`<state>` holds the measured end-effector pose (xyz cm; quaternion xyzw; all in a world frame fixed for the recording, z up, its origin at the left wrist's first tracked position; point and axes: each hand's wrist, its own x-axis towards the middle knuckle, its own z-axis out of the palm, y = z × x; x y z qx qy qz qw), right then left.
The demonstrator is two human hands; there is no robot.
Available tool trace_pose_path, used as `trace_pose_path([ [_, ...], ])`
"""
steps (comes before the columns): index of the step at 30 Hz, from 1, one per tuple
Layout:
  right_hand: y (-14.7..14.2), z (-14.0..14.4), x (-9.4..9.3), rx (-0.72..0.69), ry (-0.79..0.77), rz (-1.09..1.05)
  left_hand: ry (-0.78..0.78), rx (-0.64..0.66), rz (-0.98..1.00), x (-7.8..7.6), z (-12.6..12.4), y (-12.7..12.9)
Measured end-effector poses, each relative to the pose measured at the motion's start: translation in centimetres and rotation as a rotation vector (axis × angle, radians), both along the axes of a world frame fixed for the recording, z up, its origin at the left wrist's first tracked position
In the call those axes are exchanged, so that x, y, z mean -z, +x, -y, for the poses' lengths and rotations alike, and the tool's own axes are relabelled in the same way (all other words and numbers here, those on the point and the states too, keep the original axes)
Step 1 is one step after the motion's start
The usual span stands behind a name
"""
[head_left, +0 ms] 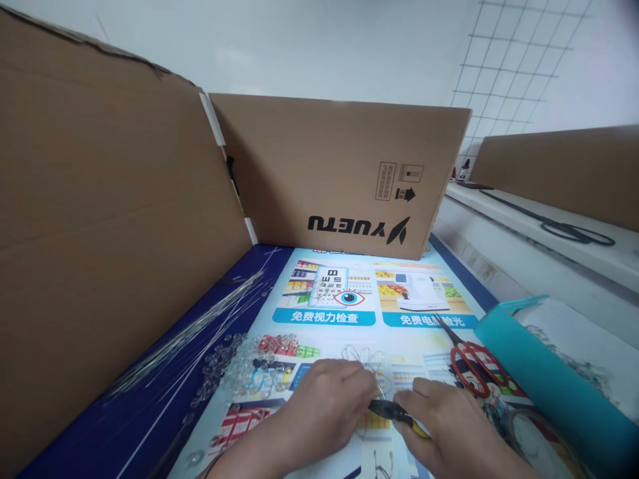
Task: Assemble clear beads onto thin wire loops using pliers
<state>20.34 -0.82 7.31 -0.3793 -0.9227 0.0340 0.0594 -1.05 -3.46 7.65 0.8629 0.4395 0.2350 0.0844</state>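
My left hand (332,402) is closed, its fingers pinched on a bent wire piece (367,359) whose thin, petal-like loops stick out beyond the knuckles. My right hand (439,419) is wrapped round pliers (383,408) with dark jaws and a black-and-yellow handle. The jaws point left and reach the left hand's fingertips, where the wire is; whether they grip it is hidden. Left of my hands lies a spread of clear round beads (239,372). Below the pliers, a few small bent wires (383,464) rest on the printed sheet (344,336).
Long straight wires (200,332) lie along the left side. Red-handled scissors (469,364) and what looks like a roll of clear tape (532,439) are at right, beside a teal box (549,379) holding wire pieces. Cardboard panels (279,159) stand at the back and left.
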Motion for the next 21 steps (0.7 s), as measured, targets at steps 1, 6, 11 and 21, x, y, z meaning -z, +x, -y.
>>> trace_pose_path([
  [1,0.0,0.0,-0.1,0.006,-0.035,0.006,0.009,0.009,-0.03,0.0,0.1,0.0],
  [6,0.3,-0.1,-0.4,0.01,-0.143,0.013,0.029,0.054,-0.097,0.0,0.2,0.1],
  [11,0.3,-0.5,-0.7,0.023,-0.235,0.004,0.037,0.085,-0.09,0.3,0.2,0.1],
  [21,0.3,-1.0,-1.0,0.082,-0.067,0.006,-0.314,-0.244,0.427,1.6,-2.0,-0.2],
])
